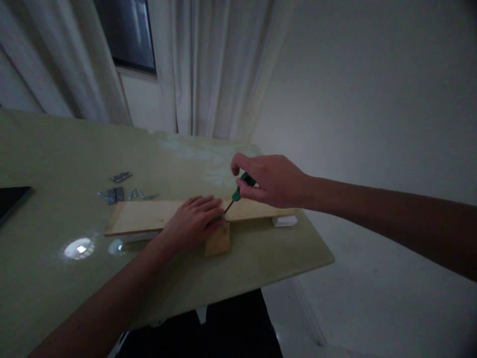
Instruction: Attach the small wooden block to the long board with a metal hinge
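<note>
My right hand (270, 180) is closed around the green handle of a screwdriver (236, 194), held tilted with its shaft pointing down and left. The screwdriver's tip meets a small metal hinge (223, 219) at the near edge of a long pale wooden board (141, 215). Over the board lies my left hand (196, 216), its fingers and thumb pressing the hinge, which they partly cover. Below the hinge, a small wooden piece (218, 241) sticks out toward me from the board's edge. Any screw under the tip is too small to make out.
White blocks, one of them at the right (284, 221), sit under the board. Behind its left end lie a grey hinge (115, 195), several loose screws (139, 194) and flat metal pieces (121, 177). A dark flat object (13, 201) rests at the table's left. The table's rounded corner (330, 258) is at right.
</note>
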Demonstrator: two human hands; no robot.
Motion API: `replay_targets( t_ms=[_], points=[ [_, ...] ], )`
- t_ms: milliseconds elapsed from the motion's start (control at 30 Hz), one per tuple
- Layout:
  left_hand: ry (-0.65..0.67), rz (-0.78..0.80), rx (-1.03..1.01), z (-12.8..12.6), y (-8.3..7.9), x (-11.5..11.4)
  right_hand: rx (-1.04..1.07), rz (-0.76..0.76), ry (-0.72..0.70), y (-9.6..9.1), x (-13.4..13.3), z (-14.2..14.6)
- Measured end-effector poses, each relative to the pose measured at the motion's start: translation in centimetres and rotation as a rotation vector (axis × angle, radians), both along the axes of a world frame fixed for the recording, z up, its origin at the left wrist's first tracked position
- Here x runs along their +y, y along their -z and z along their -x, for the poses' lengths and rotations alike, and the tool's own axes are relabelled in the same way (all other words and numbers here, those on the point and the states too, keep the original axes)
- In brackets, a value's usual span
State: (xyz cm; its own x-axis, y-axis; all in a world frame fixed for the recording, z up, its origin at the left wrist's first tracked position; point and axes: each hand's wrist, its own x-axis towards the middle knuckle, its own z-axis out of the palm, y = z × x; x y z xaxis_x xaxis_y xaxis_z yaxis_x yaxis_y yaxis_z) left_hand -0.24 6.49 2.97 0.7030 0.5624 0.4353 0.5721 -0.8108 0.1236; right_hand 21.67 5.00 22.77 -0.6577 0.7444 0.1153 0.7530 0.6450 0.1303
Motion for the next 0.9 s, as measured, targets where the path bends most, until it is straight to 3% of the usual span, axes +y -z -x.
replay_targets(
  t_ms=[267,567,900],
  points=[
    [0.040,0.016,-0.020,0.1,0.1,0.3,0.083,0.026,0.009,1.7,-2.9,-2.3],
    [0.058,0.036,-0.015,0.4,-0.2,0.1,0.117,0.029,-0.013,3.4,-3.5,-2.9],
    [0.071,0.028,-0.020,0.4,-0.4,0.0,0.085,-0.036,-0.026,3.8,-3.9,-2.6]
  ],
)
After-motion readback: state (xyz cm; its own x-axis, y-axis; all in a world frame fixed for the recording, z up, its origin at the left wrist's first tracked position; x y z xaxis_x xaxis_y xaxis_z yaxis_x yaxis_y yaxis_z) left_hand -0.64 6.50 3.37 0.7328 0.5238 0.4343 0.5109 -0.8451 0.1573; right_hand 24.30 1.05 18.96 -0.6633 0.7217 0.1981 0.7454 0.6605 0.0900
